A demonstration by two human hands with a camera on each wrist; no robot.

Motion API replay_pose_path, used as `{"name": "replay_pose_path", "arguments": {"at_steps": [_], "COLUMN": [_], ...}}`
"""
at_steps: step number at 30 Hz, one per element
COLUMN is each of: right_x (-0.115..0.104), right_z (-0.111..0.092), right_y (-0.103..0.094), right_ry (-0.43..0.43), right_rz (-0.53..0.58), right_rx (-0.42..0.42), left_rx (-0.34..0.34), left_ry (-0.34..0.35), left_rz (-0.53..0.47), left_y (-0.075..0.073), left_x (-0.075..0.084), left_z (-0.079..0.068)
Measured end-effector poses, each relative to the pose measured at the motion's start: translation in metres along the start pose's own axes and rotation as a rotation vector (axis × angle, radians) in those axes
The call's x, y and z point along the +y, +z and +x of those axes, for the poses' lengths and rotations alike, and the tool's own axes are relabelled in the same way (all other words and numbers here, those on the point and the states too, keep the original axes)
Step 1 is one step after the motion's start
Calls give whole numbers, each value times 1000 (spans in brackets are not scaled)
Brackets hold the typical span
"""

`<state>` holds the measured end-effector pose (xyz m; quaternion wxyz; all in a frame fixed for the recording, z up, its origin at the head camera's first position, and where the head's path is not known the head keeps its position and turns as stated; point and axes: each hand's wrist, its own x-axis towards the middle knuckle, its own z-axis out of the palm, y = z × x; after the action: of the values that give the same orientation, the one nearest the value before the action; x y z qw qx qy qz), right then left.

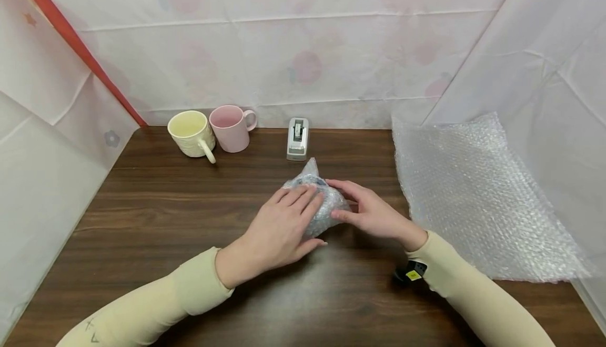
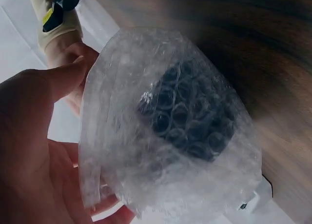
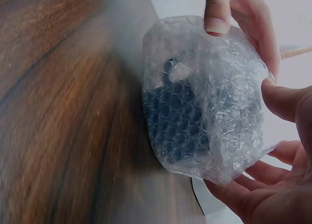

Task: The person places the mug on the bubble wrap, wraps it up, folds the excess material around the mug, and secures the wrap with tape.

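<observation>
Near the middle of the table is a dark blue mug (image 3: 178,119) rolled up in bubble wrap (image 3: 234,107). Its dark body and loop handle show through the clear bubbles in the right wrist view. The bundle's wrap comes to a peak at the far end in the head view. My left hand (image 1: 279,226) holds the bundle from its left and top, fingers over the wrap and thumb on the near side. From the right, my right hand (image 1: 376,213) grips it between thumb and fingers. Some fingertips are hidden behind the wrap.
At the back left stand a cream mug (image 1: 189,134) and a pink mug (image 1: 230,131). A white tape dispenser (image 1: 297,139) sits behind the bundle. One large sheet of bubble wrap (image 1: 468,200) lies across the right side. Cloth-covered walls (image 1: 303,47) enclose the table.
</observation>
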<state>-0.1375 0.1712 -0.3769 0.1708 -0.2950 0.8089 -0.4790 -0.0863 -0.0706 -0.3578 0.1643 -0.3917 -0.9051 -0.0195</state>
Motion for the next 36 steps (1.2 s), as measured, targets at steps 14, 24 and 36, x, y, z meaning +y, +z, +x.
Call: {"name": "replay_pose_path", "arguments": {"at_steps": [14,24,36], "right_x": [-11,-9,24], "right_z": [-18,-64,-97], "right_y": [-14,-49,-57], "right_ry": [-42,-10,90], "right_rz": [-222,-616,-862], "right_rx": [6,110,323], "left_rx": [51,45,61], "left_ry": [-23,-69,-183], "left_rz": [68,91,121], "left_y": [0,-11,-23], "left_x": [-10,-26,-59], "left_z": [-16,-37,-73]}}
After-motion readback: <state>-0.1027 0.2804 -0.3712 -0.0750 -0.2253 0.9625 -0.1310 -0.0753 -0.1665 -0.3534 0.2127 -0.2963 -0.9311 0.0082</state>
